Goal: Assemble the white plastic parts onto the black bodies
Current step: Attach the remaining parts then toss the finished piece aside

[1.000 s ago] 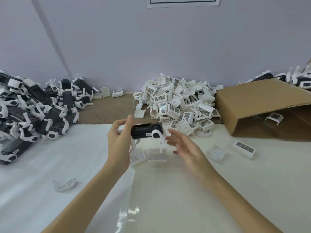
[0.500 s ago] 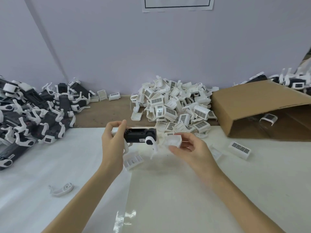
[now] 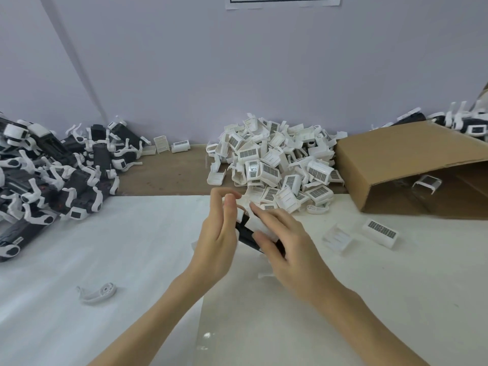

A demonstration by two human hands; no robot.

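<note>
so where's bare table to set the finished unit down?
Free: the white sheet left of the left hand, between the black assembled pile and the lone white clip; also the near table right of the right hand. Crowded: the white parts heap, the loose pieces by the cardboard box.

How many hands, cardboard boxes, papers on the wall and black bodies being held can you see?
Hands: 2, the left hand and the right hand
Cardboard box: 1
Paper on the wall: 1
Black body held between the hands: 1
Total: 5
</note>
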